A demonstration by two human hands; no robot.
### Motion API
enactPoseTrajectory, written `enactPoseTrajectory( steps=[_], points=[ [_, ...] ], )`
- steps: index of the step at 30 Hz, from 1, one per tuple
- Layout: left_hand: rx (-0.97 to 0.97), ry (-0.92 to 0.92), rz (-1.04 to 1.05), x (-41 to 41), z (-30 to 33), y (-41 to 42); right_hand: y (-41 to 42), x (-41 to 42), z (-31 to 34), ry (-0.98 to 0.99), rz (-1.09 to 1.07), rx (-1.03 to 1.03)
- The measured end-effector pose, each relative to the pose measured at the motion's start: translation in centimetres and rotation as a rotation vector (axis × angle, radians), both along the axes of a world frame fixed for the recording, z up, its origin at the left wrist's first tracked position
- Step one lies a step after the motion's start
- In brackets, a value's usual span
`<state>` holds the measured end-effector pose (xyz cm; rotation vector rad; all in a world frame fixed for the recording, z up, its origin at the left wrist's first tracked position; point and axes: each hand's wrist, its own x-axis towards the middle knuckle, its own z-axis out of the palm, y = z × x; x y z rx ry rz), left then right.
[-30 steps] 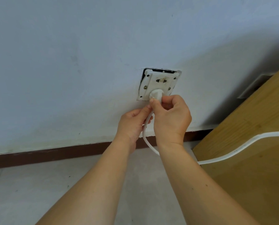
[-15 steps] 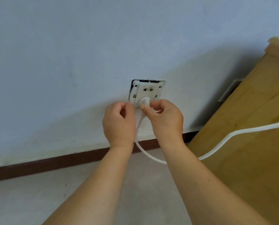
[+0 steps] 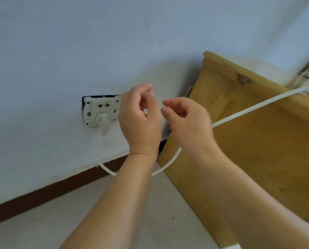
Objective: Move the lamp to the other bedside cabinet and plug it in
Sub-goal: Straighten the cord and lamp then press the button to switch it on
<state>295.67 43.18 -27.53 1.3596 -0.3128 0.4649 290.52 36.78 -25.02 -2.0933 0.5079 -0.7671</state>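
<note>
A white plug (image 3: 103,121) sits in the lower holes of a white wall socket (image 3: 91,112) low on the pale wall. Its white cord (image 3: 257,106) drops toward the floor, loops under my forearms and runs up right across the side of a wooden bedside cabinet (image 3: 266,150). My left hand (image 3: 141,121) hovers just right of the socket, fingers loosely curled and holding nothing. My right hand (image 3: 187,121) is beside it, fingers apart, off the plug, with the cord passing behind it. The lamp itself is out of view.
A dark brown skirting board (image 3: 51,191) runs along the foot of the wall above a light tiled floor (image 3: 150,212). The cabinet's top edge (image 3: 240,69) juts out at the right. A narrow gap separates cabinet and wall.
Both hands have let go of the plug and drawn back to the right, away from the socket. The plug stays in the socket. The view has swung right, showing more of the cabinet.
</note>
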Motion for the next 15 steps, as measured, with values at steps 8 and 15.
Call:
enactPoseTrajectory(
  steps=[8, 15],
  points=[
    [-0.023, 0.025, -0.24, -2.2, 1.9, -2.4, -2.2, -4.9, 4.4, -0.013, -0.092, -0.141],
    [-0.031, -0.007, -0.302, -4.7, 5.4, -3.0, -3.6, -10.1, 7.8, 0.004, -0.102, -0.296]
  ],
)
